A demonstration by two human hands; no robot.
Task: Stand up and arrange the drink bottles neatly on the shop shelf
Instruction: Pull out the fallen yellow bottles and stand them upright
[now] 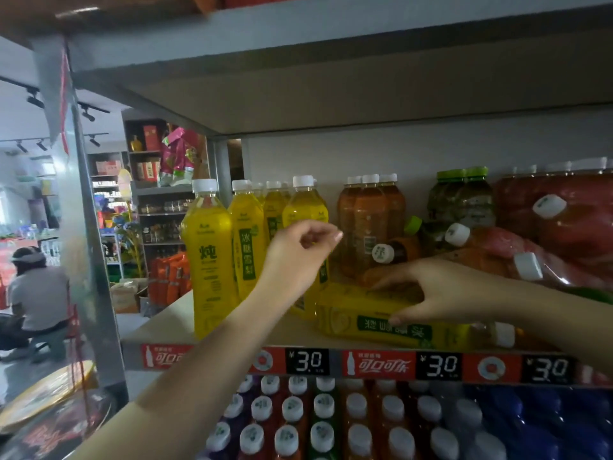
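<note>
1. Head view: a shop shelf with a pale board and a red price strip along its front edge, tags reading ¥3.0.
2. Upright yellow bottles with white caps stand in rows at the left end of the shelf.
3. A fallen yellow bottle lies on its side along the front edge, cap pointing right.
4. Right hand grasps the fallen yellow bottle, fingers over its top, thumb on the front label.
5. Left hand is raised in front of the upright yellow bottles, fingers loosely curled, holding nothing.
6. Amber bottles stand upright mid-shelf; to the right, red bottles lie tumbled in a heap, caps facing out.
7. Lower shelf: rows of capped bottles seen from above.
8. Room at left: further shelving with goods, ceiling track lights, a seated person.
9. Hard to make out: the dark green-capped bottles are in shadow; the right forearm hides the shelf's right front; label text is blurred.
</note>
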